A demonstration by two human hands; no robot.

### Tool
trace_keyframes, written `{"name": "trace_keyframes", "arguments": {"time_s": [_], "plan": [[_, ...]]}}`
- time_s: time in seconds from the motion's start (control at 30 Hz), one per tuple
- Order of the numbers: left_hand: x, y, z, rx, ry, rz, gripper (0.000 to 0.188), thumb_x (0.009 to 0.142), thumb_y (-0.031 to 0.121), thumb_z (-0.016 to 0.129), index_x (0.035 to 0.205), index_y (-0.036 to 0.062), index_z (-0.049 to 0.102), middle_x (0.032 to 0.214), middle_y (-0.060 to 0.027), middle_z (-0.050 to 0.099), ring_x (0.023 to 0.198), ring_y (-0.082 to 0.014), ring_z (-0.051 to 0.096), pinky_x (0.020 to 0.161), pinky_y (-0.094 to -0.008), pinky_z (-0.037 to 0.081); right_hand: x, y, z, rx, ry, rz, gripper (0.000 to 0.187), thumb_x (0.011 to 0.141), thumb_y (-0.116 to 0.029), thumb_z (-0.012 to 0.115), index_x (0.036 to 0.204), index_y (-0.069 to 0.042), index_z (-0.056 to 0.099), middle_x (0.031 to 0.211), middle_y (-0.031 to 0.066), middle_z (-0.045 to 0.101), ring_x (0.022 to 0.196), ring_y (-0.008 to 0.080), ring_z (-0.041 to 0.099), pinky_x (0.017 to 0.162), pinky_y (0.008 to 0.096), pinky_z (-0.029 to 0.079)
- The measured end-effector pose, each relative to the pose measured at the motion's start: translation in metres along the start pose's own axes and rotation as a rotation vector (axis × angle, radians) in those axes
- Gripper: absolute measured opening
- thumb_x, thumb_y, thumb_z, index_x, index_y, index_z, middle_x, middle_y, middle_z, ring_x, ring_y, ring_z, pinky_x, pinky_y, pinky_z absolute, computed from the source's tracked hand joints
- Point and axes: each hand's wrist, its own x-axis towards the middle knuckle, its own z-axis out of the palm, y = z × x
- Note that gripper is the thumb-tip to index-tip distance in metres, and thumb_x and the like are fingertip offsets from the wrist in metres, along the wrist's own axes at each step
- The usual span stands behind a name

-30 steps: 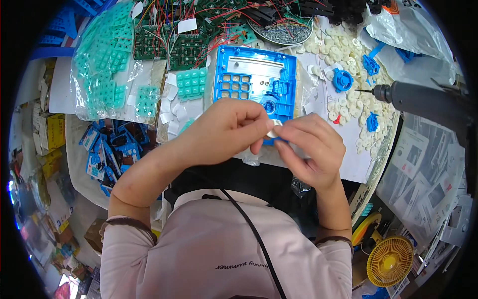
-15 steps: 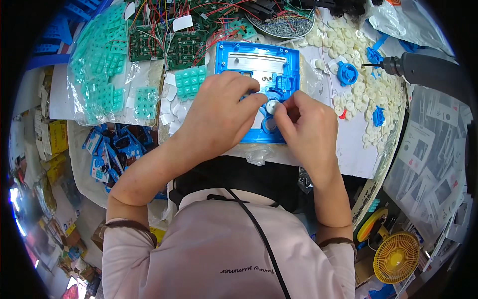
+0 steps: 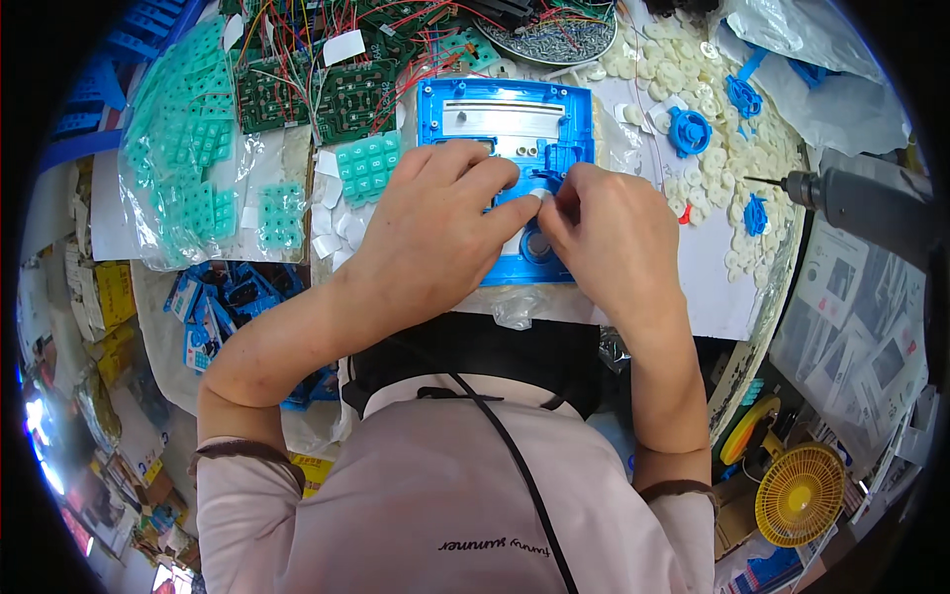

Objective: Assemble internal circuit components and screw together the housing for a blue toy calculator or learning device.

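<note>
A blue plastic casing point(image 3: 505, 269) lies on the bench in front of me, its inner side with posts and round recesses facing up. Over its left part bends my left hand point(image 3: 440, 223), fingers curled and thumb reaching to the middle of the casing. From the right comes my right hand point(image 3: 614, 233), its thumb and fingers pinched together close to the left thumb tip. Between the two hands a bit of a small white plastic disc point(image 3: 540, 195) shows; the fingers cover most of it. Below it, a round blue ring point(image 3: 535, 244) is visible in the casing.
Mint keypads point(image 3: 368, 168) and green circuit boards point(image 3: 361, 99) with wires lie left and behind. A dish of screws point(image 3: 554, 40) stands at the back. White discs point(image 3: 693, 74) and blue round parts point(image 3: 690, 132) spread rightward, near a power screwdriver point(image 3: 861, 198).
The right hand has moved slightly up and its fingers have closed in over the white disc, which showed more fully before. My view has shifted a little.
</note>
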Motion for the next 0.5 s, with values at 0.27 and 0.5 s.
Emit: {"name": "trace_keyframes", "arguments": {"time_s": [0.27, 0.5], "plan": [[0.016, -0.005, -0.010, 0.216, -0.193, 0.318, 0.030, 0.082, 0.014, 0.063, 0.110, 0.0047, 0.069, 0.114, -0.0060, 0.064, 0.115, -0.0223, 0.058, 0.111, -0.0500, 0.036, -0.041, 0.026, -0.048, 0.535, 0.161, 0.131, 0.021, 0.082, -0.009, 0.078, 0.100, -0.002, 0.069, 0.061, 0.0019, 0.057, 0.054, 0.0094, 0.051, 0.051, 0.0257, 0.038], [0.017, -0.001, -0.009, 0.281, -0.173, 0.307, 0.032, 0.082, 0.013, 0.063, 0.113, 0.0066, 0.070, 0.111, -0.0032, 0.065, 0.113, -0.0183, 0.061, 0.113, -0.0578, 0.030, -0.088, 0.065, -0.103, 0.366, 0.819, 0.185, 0.018, 0.087, 0.003, 0.065, 0.104, 0.007, 0.069, 0.096, 0.0125, 0.071, 0.081, 0.0140, 0.063, 0.077, 0.0251, 0.049]]}}
